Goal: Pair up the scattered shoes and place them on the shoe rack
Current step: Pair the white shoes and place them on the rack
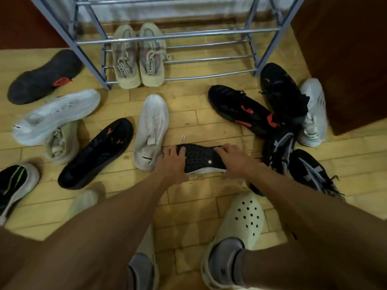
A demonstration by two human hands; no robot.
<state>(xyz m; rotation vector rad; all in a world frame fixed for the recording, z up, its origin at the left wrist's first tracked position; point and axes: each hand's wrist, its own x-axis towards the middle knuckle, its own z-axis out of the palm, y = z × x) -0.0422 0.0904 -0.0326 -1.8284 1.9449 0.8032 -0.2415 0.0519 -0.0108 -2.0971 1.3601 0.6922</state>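
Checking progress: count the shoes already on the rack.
2: a beige sneaker pair, left shoe and right shoe, side by side on the rack's bottom shelf. Upper shelves are partly out of view.

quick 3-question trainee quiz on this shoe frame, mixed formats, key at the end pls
1. True or false: a beige pair already sits on the shoe rack.
2. Which shoe do the hands touch? A) black mesh shoe B) white sneaker C) cream clog
3. Fill in: the white sneaker lies just to the ___ of the black mesh shoe in the picture.

Key:
1. True, on the lowest rails.
2. A. The left hand and right hand rest on its two ends; whether they grip it is unclear.
3. Left.
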